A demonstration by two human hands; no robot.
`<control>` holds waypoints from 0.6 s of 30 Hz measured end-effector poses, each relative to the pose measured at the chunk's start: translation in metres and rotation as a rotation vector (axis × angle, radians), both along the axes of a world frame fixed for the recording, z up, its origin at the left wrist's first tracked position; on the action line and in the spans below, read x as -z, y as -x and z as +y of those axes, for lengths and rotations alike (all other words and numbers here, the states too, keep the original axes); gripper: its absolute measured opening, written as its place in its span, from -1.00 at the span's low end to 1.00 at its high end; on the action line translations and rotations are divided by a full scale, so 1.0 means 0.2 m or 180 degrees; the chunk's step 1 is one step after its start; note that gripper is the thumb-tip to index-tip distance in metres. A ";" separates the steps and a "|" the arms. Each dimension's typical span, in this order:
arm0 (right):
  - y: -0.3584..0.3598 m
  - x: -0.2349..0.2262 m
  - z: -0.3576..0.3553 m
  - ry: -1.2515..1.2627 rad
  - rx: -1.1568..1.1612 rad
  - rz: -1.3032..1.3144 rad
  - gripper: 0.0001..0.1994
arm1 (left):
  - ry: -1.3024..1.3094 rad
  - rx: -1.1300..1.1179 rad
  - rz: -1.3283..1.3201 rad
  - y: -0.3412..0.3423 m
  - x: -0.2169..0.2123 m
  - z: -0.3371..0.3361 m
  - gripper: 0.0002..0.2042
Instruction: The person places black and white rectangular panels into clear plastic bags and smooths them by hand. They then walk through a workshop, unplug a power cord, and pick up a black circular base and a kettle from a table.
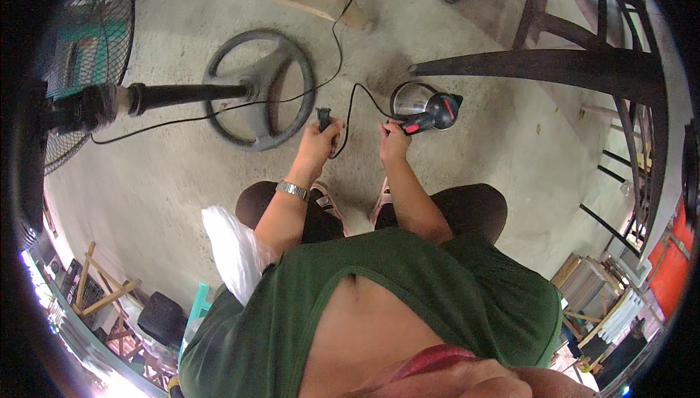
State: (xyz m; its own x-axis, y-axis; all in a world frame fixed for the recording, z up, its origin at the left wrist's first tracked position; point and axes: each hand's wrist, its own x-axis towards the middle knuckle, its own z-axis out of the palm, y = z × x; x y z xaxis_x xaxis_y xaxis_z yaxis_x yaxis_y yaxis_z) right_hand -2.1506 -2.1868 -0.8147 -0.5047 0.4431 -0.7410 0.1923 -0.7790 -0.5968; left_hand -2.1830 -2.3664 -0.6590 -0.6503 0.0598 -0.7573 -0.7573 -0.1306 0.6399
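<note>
Green shirt lowest in view. Left hand [319,138] fingers closed on plug [324,116]; right hand [394,138] pinches cord [364,93] beside kettle [423,108]. Step: handling cord; next needs slack gathered.

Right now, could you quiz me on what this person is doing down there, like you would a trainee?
1. True or false: the left hand grips the black plug of the black cord.
2. What does the right hand touch? A) electric kettle B) fan base C) wooden frame
3. Fill in: the ring-shaped base of the standing fan lies on the concrete ____.

Key: 1 true; 2 A; 3 floor.
</note>
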 end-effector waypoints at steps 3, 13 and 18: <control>-0.04 -0.02 0.04 -0.0028 -0.0010 -0.0026 -0.69 | 0.0173 0.0281 -0.0017 0.00 0.03 0.01 -0.85; -0.16 -0.06 0.23 -0.0591 -0.0317 0.0399 -0.65 | 0.0126 0.0494 0.0049 0.10 0.09 0.07 -0.82; -0.26 -0.27 0.33 -0.1678 -0.0559 0.0313 -0.64 | 0.0967 0.0701 0.0364 -0.09 -0.01 0.16 -0.82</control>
State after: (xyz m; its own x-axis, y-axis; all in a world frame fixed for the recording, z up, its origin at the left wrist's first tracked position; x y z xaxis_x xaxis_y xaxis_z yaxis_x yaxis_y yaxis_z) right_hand -2.0980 -2.1216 -0.7601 -0.6597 0.6436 -0.3880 0.2161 -0.3319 -0.9182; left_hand -2.1654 -2.3341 -0.6561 -0.7282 -0.0085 -0.6853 -0.6675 0.2355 0.7064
